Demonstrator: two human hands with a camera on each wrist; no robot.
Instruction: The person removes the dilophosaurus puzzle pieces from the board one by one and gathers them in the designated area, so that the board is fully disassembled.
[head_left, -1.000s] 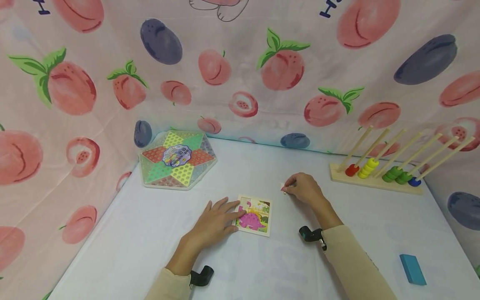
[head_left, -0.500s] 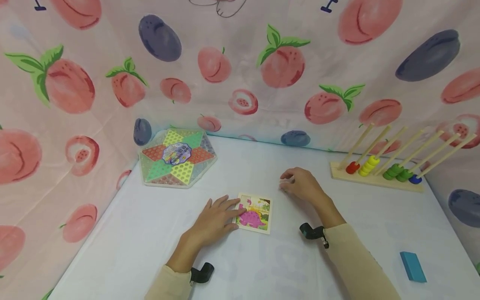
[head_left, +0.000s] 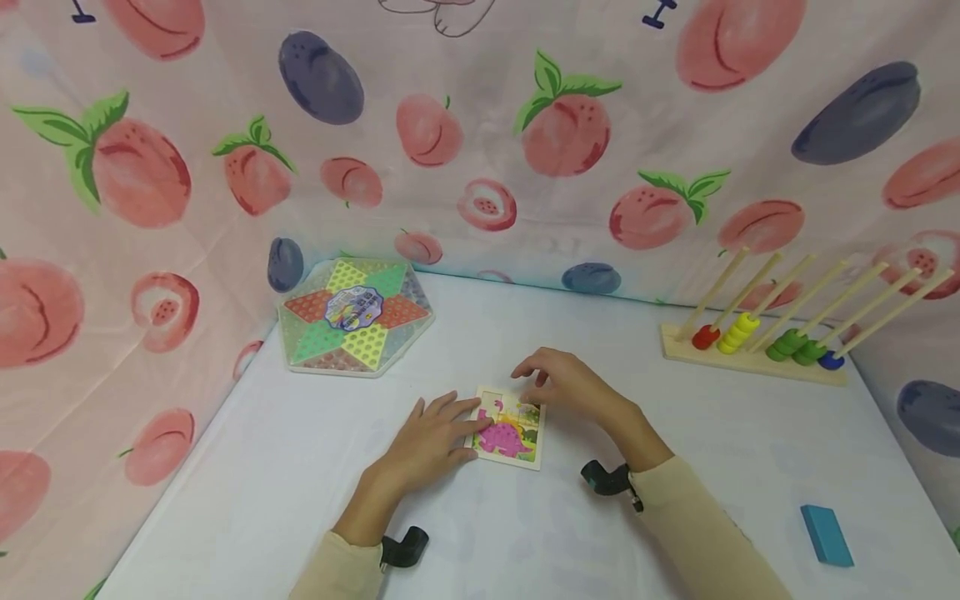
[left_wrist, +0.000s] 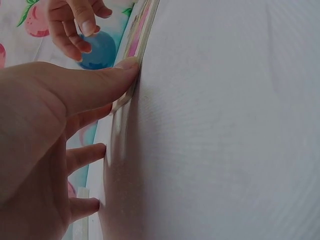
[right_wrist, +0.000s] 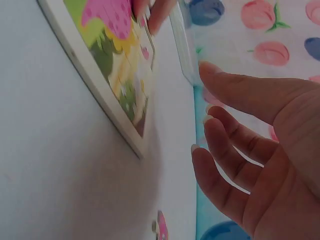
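The puzzle board [head_left: 504, 457] lies flat on the white table [head_left: 510, 533], its picture showing a pink dinosaur, and I can make out plain wood in its far left square. On my feed the left hand [head_left: 427, 437] is spread at the puzzle board's left side, fingers fairly straight; it touches the frame with the thumb and reaches onto the picture with one fingertip, gripping nothing. The right hand [head_left: 567, 385] hangs in the air at the puzzle board's far right corner, fingers loosely bent and parted from the thumb, and I see nothing held in it. My right wrist view also gives me a small pink loose piece [right_wrist: 161, 227] on the table, apart from the puzzle board. Farther out, I have a star-patterned game board [head_left: 356, 318] beyond and left of the puzzle board, a wooden peg stand [head_left: 750, 364] with coloured beads [head_left: 738, 333] beyond and right of it, and a blue block [head_left: 827, 536] well to its right, on the near side. Behind everything, well past the puzzle board, hangs a fruit-print cloth [head_left: 480, 125].
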